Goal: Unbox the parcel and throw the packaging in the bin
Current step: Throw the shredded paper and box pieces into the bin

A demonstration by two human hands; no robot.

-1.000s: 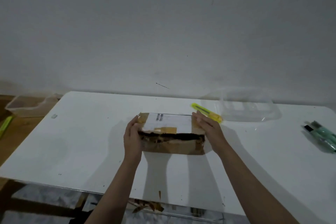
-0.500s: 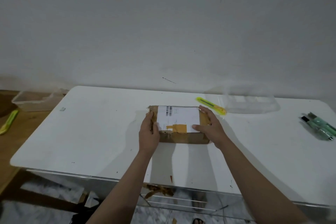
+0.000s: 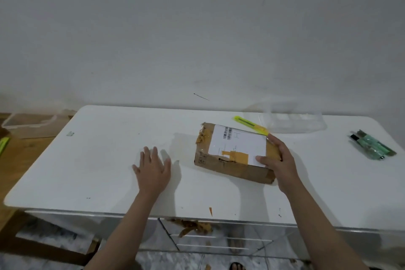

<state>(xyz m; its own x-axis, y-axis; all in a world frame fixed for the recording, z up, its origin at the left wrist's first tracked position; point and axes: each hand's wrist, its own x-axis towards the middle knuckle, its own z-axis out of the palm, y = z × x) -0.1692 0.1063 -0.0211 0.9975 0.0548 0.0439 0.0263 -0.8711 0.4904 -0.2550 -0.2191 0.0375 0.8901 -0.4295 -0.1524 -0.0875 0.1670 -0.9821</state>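
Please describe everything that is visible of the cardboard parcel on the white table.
The cardboard parcel is a flat brown box, lying skewed on the white table. A white label with a barcode covers most of its top, with a strip of tan tape over the label's near edge. The left end is ragged, with torn tape. The right hand holds its right end, thumb on the label. The left hand is apart from it.

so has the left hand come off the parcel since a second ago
Yes. The left hand has let go of the parcel and moved leftward, now flat on the table.
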